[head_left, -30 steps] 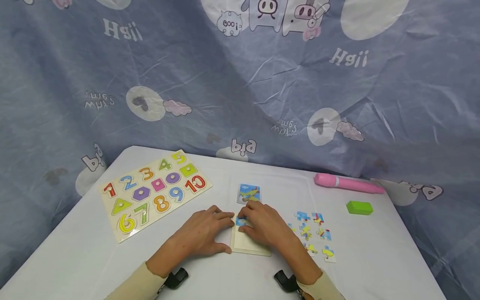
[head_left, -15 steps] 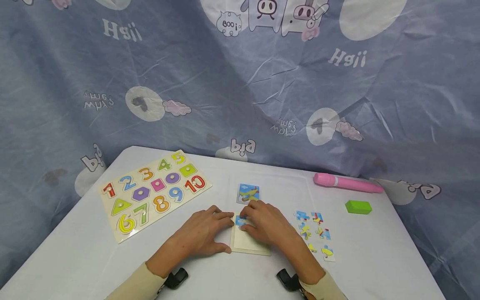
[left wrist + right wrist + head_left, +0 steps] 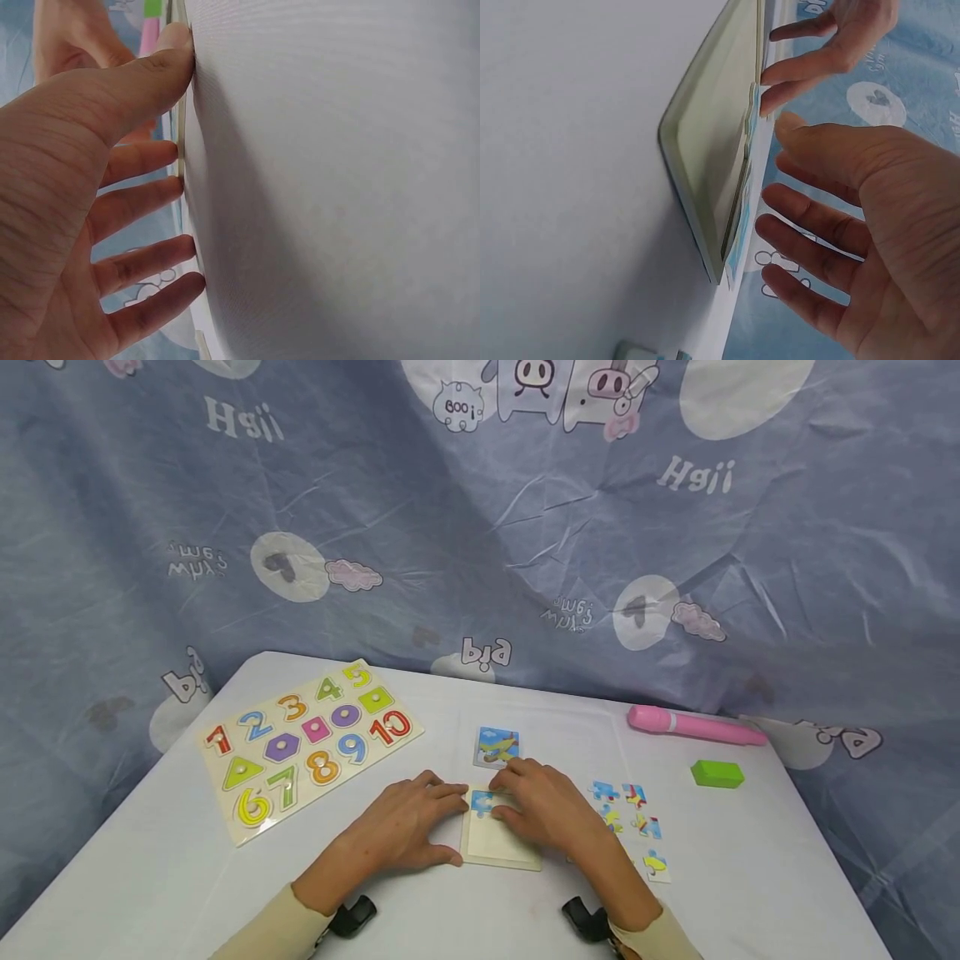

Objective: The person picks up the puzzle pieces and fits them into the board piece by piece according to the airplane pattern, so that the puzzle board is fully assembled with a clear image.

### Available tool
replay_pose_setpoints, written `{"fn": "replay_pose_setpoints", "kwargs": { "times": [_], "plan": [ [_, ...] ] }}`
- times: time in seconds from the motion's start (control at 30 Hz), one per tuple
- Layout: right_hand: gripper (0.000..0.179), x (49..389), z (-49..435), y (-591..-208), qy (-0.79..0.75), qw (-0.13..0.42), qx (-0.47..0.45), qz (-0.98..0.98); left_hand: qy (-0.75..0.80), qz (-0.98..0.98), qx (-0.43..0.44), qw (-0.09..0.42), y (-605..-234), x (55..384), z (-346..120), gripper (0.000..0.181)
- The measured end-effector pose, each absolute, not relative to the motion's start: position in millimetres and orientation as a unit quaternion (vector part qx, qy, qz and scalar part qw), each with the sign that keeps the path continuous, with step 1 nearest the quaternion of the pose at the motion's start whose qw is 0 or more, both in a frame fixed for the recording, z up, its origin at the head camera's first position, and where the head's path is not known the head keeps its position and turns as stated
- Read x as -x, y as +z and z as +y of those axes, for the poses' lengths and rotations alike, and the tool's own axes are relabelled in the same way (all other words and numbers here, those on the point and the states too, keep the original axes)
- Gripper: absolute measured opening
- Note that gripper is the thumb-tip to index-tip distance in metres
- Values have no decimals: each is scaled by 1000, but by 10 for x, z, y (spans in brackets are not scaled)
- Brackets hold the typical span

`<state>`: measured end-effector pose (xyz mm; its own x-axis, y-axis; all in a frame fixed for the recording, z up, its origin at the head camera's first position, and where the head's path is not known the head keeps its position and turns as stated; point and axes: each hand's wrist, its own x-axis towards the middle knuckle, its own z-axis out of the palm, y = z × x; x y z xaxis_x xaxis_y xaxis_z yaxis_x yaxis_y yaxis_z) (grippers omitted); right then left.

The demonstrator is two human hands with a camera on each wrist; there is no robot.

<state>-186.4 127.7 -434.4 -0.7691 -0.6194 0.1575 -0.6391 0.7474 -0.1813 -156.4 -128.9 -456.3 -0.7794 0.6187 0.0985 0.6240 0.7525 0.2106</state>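
Note:
A pale wooden puzzle tray (image 3: 501,850) lies flat at the front middle of the table. A blue jigsaw piece (image 3: 482,802) sits in its upper left corner. My left hand (image 3: 408,827) is at the tray's left side, its fingertips and thumb touching the edge. Over the tray's right part hovers my right hand (image 3: 543,806), fingers loosely bent and apart, with nothing between them in the right wrist view (image 3: 877,225). The hand hides the tray's upper right part. Just beyond the tray lies a small airplane picture card (image 3: 497,745).
Several loose jigsaw pieces (image 3: 647,825) lie right of the tray, some hidden behind the right forearm. Farther right are a green block (image 3: 717,774) and a pink stick-shaped thing (image 3: 693,727). A number and shape board (image 3: 300,739) lies at the left. A patterned cloth hangs behind.
My right hand has shifted slightly to the right, off the blue jigsaw piece, which now shows more fully in the tray corner. My left hand has stayed put.

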Motion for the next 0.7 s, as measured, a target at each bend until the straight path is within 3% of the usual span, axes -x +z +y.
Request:
{"fn": "replay_pose_setpoints", "kwargs": {
  "times": [0.7],
  "plan": [
    [30,1789,1547,-4358,97,53,-317,-942,-122,-939,321,5,-4567,1565,-1257,68]
  ]
}}
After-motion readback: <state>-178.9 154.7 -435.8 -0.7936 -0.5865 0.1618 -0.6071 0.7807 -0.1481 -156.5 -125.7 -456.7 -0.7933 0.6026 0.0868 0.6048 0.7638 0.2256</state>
